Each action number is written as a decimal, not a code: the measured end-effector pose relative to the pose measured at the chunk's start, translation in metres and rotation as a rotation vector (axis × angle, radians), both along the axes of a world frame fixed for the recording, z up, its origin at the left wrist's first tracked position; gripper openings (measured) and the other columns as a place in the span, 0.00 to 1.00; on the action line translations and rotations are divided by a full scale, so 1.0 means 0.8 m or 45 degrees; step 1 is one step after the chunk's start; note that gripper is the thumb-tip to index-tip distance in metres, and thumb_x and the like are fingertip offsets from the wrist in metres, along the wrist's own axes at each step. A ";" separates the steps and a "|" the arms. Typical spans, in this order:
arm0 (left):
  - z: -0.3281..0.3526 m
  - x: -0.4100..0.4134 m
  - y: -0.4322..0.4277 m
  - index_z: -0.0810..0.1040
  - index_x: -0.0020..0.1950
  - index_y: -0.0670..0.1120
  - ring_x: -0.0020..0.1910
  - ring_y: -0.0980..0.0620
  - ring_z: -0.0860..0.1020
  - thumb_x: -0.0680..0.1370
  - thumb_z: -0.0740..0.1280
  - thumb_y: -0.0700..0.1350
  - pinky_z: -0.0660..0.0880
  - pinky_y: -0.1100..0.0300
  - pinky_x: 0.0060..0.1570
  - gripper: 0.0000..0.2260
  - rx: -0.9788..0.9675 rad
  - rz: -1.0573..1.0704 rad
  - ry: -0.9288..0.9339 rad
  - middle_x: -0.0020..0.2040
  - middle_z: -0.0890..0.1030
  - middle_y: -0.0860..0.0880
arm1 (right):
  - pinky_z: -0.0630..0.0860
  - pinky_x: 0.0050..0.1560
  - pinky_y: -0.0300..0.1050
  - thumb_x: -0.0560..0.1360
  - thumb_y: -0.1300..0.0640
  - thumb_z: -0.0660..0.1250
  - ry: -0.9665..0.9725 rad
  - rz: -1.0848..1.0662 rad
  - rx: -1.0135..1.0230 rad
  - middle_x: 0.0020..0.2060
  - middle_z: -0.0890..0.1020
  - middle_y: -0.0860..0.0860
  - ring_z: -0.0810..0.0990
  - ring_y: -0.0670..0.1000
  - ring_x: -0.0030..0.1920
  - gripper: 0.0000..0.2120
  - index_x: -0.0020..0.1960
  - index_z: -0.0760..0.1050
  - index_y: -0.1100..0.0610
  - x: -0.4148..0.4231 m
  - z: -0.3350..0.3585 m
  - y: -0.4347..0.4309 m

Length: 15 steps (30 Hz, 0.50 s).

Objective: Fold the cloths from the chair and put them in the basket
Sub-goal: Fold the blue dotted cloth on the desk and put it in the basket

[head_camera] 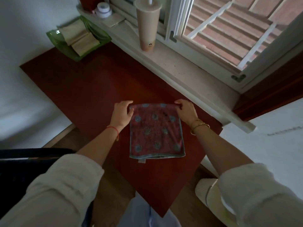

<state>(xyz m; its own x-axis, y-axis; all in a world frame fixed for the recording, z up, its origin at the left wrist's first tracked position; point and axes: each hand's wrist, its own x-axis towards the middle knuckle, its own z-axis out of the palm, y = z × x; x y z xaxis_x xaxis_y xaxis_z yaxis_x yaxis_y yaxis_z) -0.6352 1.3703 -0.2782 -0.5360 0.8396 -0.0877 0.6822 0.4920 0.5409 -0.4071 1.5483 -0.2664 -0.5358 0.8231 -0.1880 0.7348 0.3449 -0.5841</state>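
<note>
- Red terry cloth [156,131], dotted in blue-grey and edged in the same colour, was laid flat on the dark red table [82,89], already doubled, with layered edges showing along its near side.
- Its far left corner was pinched by the left hand [123,113], fingers curled onto the edge.
- Its far right corner was pinched by the right hand [186,110], fingertips closed on the hem.
- Soft, light and limp handling was to be expected of the cloth; no shape would be kept unless it was supported, and the layers could slide apart if lifted by one corner only.
- Both far corners were judged the best places to be gripped, with all layers caught together, so that the far edge could be brought evenly toward the near one.
- A green basket [54,38] was seen at the table's far left corner, well apart from the cloth, with pale folded cloths [78,36] already held inside it.
- A tall cup [147,25] was stood on the windowsill [188,68], clear of the work.
- A dark chair [32,154] was partly visible at the left.
</note>
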 end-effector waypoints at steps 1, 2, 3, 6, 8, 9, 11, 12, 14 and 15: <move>-0.004 -0.003 0.007 0.74 0.70 0.45 0.69 0.43 0.70 0.81 0.63 0.45 0.65 0.53 0.70 0.18 -0.029 -0.002 -0.011 0.68 0.77 0.46 | 0.71 0.67 0.52 0.75 0.64 0.61 -0.029 0.017 -0.010 0.62 0.80 0.57 0.76 0.59 0.63 0.17 0.63 0.78 0.60 -0.006 -0.004 0.003; -0.007 -0.005 0.013 0.74 0.70 0.45 0.70 0.44 0.70 0.81 0.63 0.45 0.65 0.52 0.70 0.18 -0.056 -0.005 -0.023 0.68 0.76 0.46 | 0.71 0.66 0.53 0.75 0.64 0.61 -0.058 0.027 -0.015 0.62 0.79 0.57 0.75 0.60 0.64 0.18 0.64 0.77 0.60 -0.010 -0.007 0.005; -0.010 -0.008 0.017 0.74 0.70 0.45 0.70 0.44 0.69 0.81 0.62 0.45 0.65 0.51 0.70 0.17 -0.088 -0.014 -0.028 0.68 0.76 0.47 | 0.72 0.66 0.53 0.75 0.64 0.61 -0.085 0.029 -0.014 0.63 0.79 0.58 0.74 0.60 0.64 0.18 0.64 0.77 0.60 -0.013 -0.010 0.006; -0.018 -0.015 0.026 0.76 0.68 0.45 0.68 0.45 0.71 0.81 0.62 0.46 0.67 0.50 0.69 0.16 -0.179 -0.043 -0.017 0.66 0.77 0.46 | 0.75 0.61 0.53 0.75 0.66 0.59 -0.129 -0.005 0.013 0.61 0.76 0.58 0.73 0.60 0.63 0.18 0.63 0.77 0.59 -0.019 -0.017 0.006; -0.022 -0.018 0.029 0.78 0.65 0.43 0.64 0.43 0.75 0.80 0.64 0.44 0.71 0.50 0.65 0.15 -0.185 -0.008 -0.033 0.62 0.80 0.43 | 0.74 0.59 0.51 0.75 0.66 0.58 -0.166 -0.033 0.037 0.59 0.76 0.58 0.72 0.59 0.63 0.17 0.61 0.77 0.59 -0.023 -0.019 0.006; -0.023 -0.019 0.031 0.80 0.61 0.41 0.60 0.41 0.77 0.79 0.65 0.43 0.74 0.50 0.60 0.13 -0.178 0.014 -0.046 0.58 0.81 0.41 | 0.73 0.59 0.50 0.75 0.66 0.59 -0.193 -0.039 0.047 0.59 0.76 0.57 0.71 0.59 0.63 0.17 0.60 0.78 0.59 -0.024 -0.018 0.007; -0.023 -0.019 0.033 0.82 0.54 0.40 0.54 0.41 0.80 0.77 0.67 0.42 0.75 0.55 0.51 0.09 -0.167 0.070 -0.082 0.52 0.83 0.40 | 0.74 0.59 0.49 0.73 0.67 0.59 -0.201 -0.051 0.052 0.57 0.77 0.57 0.72 0.58 0.62 0.16 0.57 0.79 0.59 -0.025 -0.016 0.009; -0.020 -0.019 0.034 0.83 0.53 0.41 0.52 0.43 0.81 0.76 0.69 0.42 0.73 0.59 0.48 0.09 -0.160 0.104 -0.103 0.52 0.83 0.41 | 0.75 0.58 0.49 0.72 0.68 0.59 -0.183 -0.062 0.051 0.55 0.78 0.57 0.73 0.58 0.61 0.16 0.55 0.80 0.59 -0.025 -0.013 0.009; -0.012 -0.021 0.033 0.84 0.53 0.42 0.50 0.48 0.82 0.75 0.71 0.42 0.70 0.65 0.45 0.09 -0.116 0.148 -0.137 0.52 0.84 0.43 | 0.76 0.56 0.49 0.71 0.68 0.59 -0.140 -0.073 0.067 0.54 0.79 0.56 0.75 0.57 0.59 0.15 0.52 0.80 0.58 -0.024 -0.006 0.010; -0.006 -0.023 0.032 0.84 0.52 0.42 0.47 0.51 0.81 0.75 0.72 0.42 0.68 0.67 0.44 0.08 -0.085 0.159 -0.150 0.51 0.85 0.44 | 0.76 0.55 0.49 0.71 0.68 0.59 -0.110 -0.084 0.078 0.54 0.79 0.56 0.75 0.57 0.59 0.15 0.51 0.81 0.58 -0.022 -0.001 0.010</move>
